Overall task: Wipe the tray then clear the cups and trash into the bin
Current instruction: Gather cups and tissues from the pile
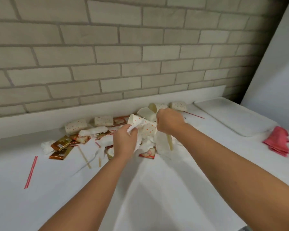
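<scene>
Several tipped cups [75,127] (empty), left hand [124,142] clutching napkin [132,129], right hand [169,121] gripping stirrer [170,144]

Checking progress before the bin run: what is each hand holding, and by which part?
Left hand pinches a crumpled napkin by its top. Right hand is curled beside the cups; what it grips, if anything, is hidden.

No legible text anywhere. Brown-gold sachets [61,144] carry a small pale label patch, its print too blurred to read. Red-and-white sachet [148,154] has printed markings, also unreadable. Dotted cups [75,127] show orange spots only, with no lettering to make out.
</scene>
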A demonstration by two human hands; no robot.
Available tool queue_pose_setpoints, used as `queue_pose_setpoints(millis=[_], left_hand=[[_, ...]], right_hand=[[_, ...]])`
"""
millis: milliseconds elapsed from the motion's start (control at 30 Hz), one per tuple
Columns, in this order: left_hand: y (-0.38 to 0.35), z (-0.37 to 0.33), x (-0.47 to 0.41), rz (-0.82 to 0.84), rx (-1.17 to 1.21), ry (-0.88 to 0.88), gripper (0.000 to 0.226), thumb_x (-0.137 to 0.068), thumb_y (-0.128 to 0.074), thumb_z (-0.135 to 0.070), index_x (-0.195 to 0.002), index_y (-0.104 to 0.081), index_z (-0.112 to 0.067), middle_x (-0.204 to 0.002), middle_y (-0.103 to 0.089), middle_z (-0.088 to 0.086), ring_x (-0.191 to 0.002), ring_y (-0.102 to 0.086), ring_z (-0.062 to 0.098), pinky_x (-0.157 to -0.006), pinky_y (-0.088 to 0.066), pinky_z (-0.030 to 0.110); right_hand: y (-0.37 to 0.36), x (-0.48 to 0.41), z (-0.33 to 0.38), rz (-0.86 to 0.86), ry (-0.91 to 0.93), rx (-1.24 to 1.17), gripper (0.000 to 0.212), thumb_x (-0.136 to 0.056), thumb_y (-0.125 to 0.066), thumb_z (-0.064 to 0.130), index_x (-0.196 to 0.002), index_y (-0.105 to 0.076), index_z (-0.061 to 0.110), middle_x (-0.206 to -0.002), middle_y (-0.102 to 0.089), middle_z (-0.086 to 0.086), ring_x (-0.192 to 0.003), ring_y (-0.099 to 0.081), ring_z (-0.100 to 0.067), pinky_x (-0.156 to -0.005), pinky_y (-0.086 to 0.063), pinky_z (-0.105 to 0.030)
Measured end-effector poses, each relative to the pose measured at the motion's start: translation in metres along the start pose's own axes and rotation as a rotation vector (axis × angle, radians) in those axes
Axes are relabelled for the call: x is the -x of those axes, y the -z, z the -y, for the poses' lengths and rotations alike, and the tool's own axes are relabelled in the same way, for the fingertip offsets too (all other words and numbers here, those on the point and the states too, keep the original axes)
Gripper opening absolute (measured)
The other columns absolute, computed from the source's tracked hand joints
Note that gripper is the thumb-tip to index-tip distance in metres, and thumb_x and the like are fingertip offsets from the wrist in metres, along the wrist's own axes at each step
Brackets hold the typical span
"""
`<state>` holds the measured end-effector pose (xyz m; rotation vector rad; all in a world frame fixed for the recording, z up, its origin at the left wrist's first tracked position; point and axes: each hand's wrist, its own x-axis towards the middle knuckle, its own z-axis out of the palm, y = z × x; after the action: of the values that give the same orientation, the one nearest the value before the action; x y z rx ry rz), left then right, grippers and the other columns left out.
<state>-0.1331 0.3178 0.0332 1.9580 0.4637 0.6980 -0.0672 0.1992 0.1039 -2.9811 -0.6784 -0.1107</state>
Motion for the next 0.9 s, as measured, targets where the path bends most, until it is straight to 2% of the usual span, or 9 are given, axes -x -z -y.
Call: queue_pose_setpoints(millis=[100,200,267,333,467,600,700,767,900], left_hand=[[-0.049,-0.036,0.023,0.143,0.046,-0.085,0.027,-0.09,-0.058,-0.021,-0.063,-0.052,-0.019,-0.053,-0.046,-0.008,-0.052,-0.04,0.008,-0.044,-0.033,0.009],[-0.097,-0.071,0.05,0.296,0.06,-0.149,0.023,-0.089,-0.06,-0.021,-0.066,-0.059,-0.015,-0.054,-0.049,-0.006,-0.055,-0.044,0.013,-0.043,-0.032,0.012],[-0.13,-0.093,0.073,0.399,0.056,-0.177,0.023,-0.087,-0.061,-0.023,-0.069,-0.063,-0.009,-0.057,-0.052,-0.002,-0.058,-0.046,0.017,-0.047,-0.031,0.018],[-0.156,-0.11,0.095,0.482,0.041,-0.232,0.025,-0.085,-0.062,-0.025,-0.072,-0.066,-0.004,-0.06,-0.057,0.007,-0.061,-0.051,0.027,-0.052,-0.033,0.027],[-0.209,-0.137,0.147,0.661,-0.016,-0.375,0.025,-0.086,-0.059,-0.026,-0.075,-0.07,-0.006,-0.071,-0.066,0.015,-0.072,-0.061,0.033,-0.056,-0.043,0.035],[-0.252,-0.152,0.202,0.839,-0.09,-0.491,0.027,-0.087,-0.052,-0.021,-0.071,-0.064,-0.003,-0.07,-0.064,0.015,-0.071,-0.061,0.033,-0.062,-0.048,0.041],[-0.276,-0.152,0.232,0.964,-0.162,-0.584,0.023,-0.089,-0.05,-0.018,-0.07,-0.058,-0.008,-0.074,-0.066,0.01,-0.072,-0.061,0.027,-0.06,-0.044,0.035],[-0.292,-0.152,0.25,1.02,-0.208,-0.637,0.019,-0.09,-0.051,-0.018,-0.075,-0.061,-0.013,-0.078,-0.065,0.005,-0.075,-0.06,0.024,-0.059,-0.037,0.026],[-0.32,-0.143,0.279,1.085,-0.299,-0.682,0.021,-0.093,-0.052,-0.024,-0.108,-0.067,-0.02,-0.106,-0.067,0.004,-0.093,-0.063,0.021,-0.074,-0.045,0.023]], right_hand=[[0.015,0.022,-0.057,0.056,-0.099,0.079,0.01,-0.088,-0.051,0.013,-0.098,-0.05,0.014,-0.084,-0.048,-0.003,-0.08,-0.048,-0.023,-0.067,-0.041,-0.031],[0.026,0.049,-0.116,0.114,-0.206,0.129,0.024,-0.09,-0.051,0.016,-0.113,-0.053,0.011,-0.079,-0.044,0.0,-0.081,-0.048,-0.021,-0.07,-0.04,-0.03],[0.032,0.07,-0.159,0.175,-0.281,0.146,0.024,-0.089,-0.053,0.017,-0.112,-0.054,0.01,-0.071,-0.039,0.001,-0.08,-0.048,-0.021,-0.067,-0.038,-0.028],[0.035,0.09,-0.197,0.232,-0.337,0.159,0.018,-0.087,-0.056,0.018,-0.103,-0.055,0.01,-0.07,-0.041,0.001,-0.079,-0.049,-0.021,-0.062,-0.038,-0.027],[0.029,0.138,-0.272,0.34,-0.491,0.156,0.009,-0.088,-0.057,0.017,-0.086,-0.051,0.01,-0.071,-0.049,0.001,-0.07,-0.051,-0.019,-0.07,-0.043,-0.029],[0.004,0.191,-0.339,0.384,-0.67,0.059,0.025,-0.085,-0.053,0.007,-0.062,-0.044,0.009,-0.058,-0.049,-0.002,-0.05,-0.048,-0.014,-0.059,-0.045,-0.027],[-0.025,0.221,-0.375,0.429,-0.741,-0.04,0.019,-0.085,-0.05,0.004,-0.067,-0.05,0.006,-0.063,-0.055,-0.007,-0.05,-0.053,-0.018,-0.066,-0.054,-0.033],[-0.044,0.24,-0.394,0.485,-0.778,-0.11,0.013,-0.087,-0.047,0.003,-0.081,-0.058,0.001,-0.071,-0.06,-0.01,-0.05,-0.054,-0.018,-0.061,-0.054,-0.031],[-0.089,0.273,-0.419,0.569,-0.799,-0.214,0.018,-0.088,-0.048,0.004,-0.071,-0.053,0.007,-0.06,-0.053,-0.005,-0.048,-0.051,-0.014,-0.047,-0.044,-0.021]])
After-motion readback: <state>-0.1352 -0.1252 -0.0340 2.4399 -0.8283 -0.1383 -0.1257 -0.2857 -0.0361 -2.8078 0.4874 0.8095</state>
